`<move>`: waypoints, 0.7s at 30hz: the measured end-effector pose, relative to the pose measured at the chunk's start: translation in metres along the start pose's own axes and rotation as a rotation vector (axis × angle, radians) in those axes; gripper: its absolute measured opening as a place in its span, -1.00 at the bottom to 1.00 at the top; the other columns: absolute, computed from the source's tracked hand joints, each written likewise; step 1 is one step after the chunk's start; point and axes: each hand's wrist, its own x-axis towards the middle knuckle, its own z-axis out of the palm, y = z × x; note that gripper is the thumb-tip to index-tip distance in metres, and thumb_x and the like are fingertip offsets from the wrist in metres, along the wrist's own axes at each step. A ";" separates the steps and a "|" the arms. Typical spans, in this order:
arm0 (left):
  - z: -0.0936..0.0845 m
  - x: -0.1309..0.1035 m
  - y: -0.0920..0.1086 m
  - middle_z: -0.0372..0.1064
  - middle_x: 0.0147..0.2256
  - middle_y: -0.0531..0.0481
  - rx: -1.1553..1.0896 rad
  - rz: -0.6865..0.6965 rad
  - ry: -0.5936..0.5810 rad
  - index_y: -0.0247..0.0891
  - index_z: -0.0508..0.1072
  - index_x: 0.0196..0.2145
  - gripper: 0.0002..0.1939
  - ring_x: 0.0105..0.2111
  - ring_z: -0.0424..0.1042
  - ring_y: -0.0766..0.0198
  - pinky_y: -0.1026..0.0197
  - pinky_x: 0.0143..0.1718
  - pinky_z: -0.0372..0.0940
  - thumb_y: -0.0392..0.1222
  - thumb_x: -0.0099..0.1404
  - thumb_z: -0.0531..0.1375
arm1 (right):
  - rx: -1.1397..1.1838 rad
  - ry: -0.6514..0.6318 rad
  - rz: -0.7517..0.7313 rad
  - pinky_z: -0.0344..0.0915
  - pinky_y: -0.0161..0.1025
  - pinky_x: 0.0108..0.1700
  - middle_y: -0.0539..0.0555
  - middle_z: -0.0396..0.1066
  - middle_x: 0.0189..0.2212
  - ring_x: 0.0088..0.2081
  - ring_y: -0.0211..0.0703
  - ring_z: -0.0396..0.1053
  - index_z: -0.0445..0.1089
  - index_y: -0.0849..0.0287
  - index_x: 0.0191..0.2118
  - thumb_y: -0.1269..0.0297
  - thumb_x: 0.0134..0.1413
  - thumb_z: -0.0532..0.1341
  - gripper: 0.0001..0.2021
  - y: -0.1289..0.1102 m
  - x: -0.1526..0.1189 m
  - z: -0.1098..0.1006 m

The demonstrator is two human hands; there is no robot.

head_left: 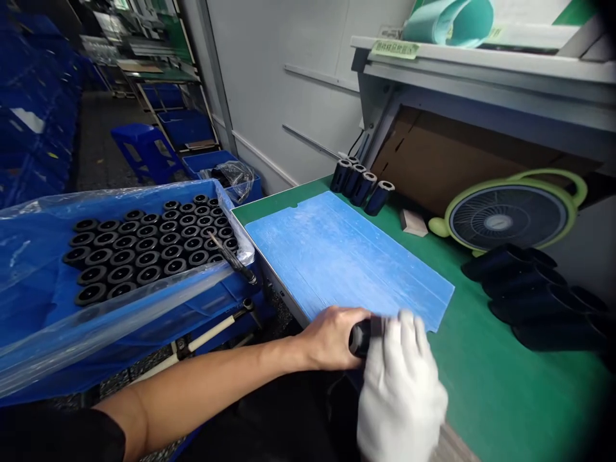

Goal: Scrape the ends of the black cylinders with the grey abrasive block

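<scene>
My bare left hand (334, 338) is closed around a short black cylinder (360, 338), just in front of the workbench's near edge. One hollow end of the cylinder faces left. My right hand (404, 378), in a white glove, has its fingers bent over the other end and presses against it. The glove hides most of the cylinder, and whatever else may lie under those fingers cannot be made out. Beyond both hands lies a worn blue sheet (346, 250) on the green bench top (510, 385).
To the left, a plastic-lined blue crate (33, 256) holds rows of upright black cylinders (147, 244). Several dark cylinders (360, 183) stand at the bench's back; larger dark tubes (539, 295) lie right. A small block (414, 222) sits near a green-rimmed fan (505, 215). A shelf (481, 67) overhangs.
</scene>
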 end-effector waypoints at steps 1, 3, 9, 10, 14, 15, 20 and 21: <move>0.000 0.000 0.000 0.63 -0.05 -0.12 -0.010 0.016 -0.001 -0.25 0.53 0.07 -0.48 -0.09 0.64 0.02 0.17 -0.07 0.48 -0.13 0.14 0.37 | 0.017 0.006 -0.044 0.44 0.15 0.14 0.46 0.20 0.34 0.41 0.36 0.12 0.30 0.42 0.26 0.39 0.39 0.05 -0.59 0.000 -0.001 0.000; 0.001 0.000 0.000 0.63 -0.03 -0.12 0.000 0.022 -0.003 -0.24 0.53 0.07 -0.49 -0.08 0.64 0.02 0.17 -0.06 0.48 -0.14 0.14 0.37 | 0.039 0.010 -0.026 0.46 0.14 0.10 0.45 0.24 0.32 0.39 0.36 0.15 0.29 0.40 0.26 0.36 0.39 0.06 -0.59 -0.001 -0.003 0.000; 0.002 -0.001 0.000 0.64 -0.09 -0.10 0.033 0.004 -0.001 -0.24 0.54 0.01 -0.55 -0.14 0.65 0.05 0.19 -0.13 0.48 -0.16 0.14 0.36 | 0.030 -0.004 -0.064 0.43 0.23 0.16 0.49 0.16 0.36 0.42 0.40 0.08 0.24 0.42 0.31 0.41 0.37 0.04 -0.54 0.004 -0.006 0.001; 0.002 -0.001 -0.001 0.63 -0.04 -0.09 0.017 0.030 0.000 -0.22 0.52 0.06 -0.51 -0.09 0.64 0.05 0.19 -0.07 0.48 -0.17 0.15 0.36 | 0.035 0.006 -0.144 0.44 0.23 0.14 0.52 0.12 0.37 0.43 0.42 0.06 0.22 0.45 0.33 0.40 0.36 0.05 -0.52 0.005 -0.007 0.002; 0.002 0.000 -0.003 0.65 -0.13 -0.12 0.054 -0.001 -0.018 -0.25 0.54 -0.03 -0.60 -0.17 0.65 0.02 0.17 -0.17 0.48 -0.17 0.15 0.34 | 0.011 -0.020 -0.012 0.44 0.26 0.13 0.49 0.23 0.32 0.39 0.44 0.13 0.27 0.46 0.28 0.38 0.37 0.05 -0.55 -0.001 -0.003 0.002; 0.002 0.000 -0.003 0.65 -0.17 -0.12 0.061 -0.017 -0.018 -0.26 0.54 -0.07 -0.63 -0.20 0.65 0.01 0.17 -0.20 0.48 -0.17 0.15 0.33 | 0.001 -0.045 0.051 0.44 0.25 0.13 0.46 0.26 0.30 0.38 0.42 0.16 0.29 0.44 0.27 0.38 0.38 0.03 -0.56 -0.006 -0.001 0.002; 0.002 0.000 -0.004 0.63 -0.03 -0.08 -0.029 0.010 -0.007 -0.20 0.53 0.06 -0.56 -0.07 0.63 0.06 0.20 -0.07 0.46 -0.13 0.22 0.34 | -0.023 0.002 -0.034 0.50 0.13 -0.04 0.44 0.31 0.27 0.33 0.36 0.24 0.30 0.37 0.26 0.30 0.37 0.04 -0.56 -0.008 0.006 0.004; 0.002 0.000 -0.003 0.63 -0.04 -0.07 -0.030 -0.003 -0.007 -0.19 0.53 0.06 -0.53 -0.08 0.63 0.07 0.20 -0.07 0.45 -0.13 0.19 0.37 | -0.037 -0.027 -0.011 0.50 0.12 -0.05 0.43 0.31 0.26 0.33 0.34 0.24 0.34 0.35 0.22 0.30 0.37 0.01 -0.58 0.003 0.009 0.005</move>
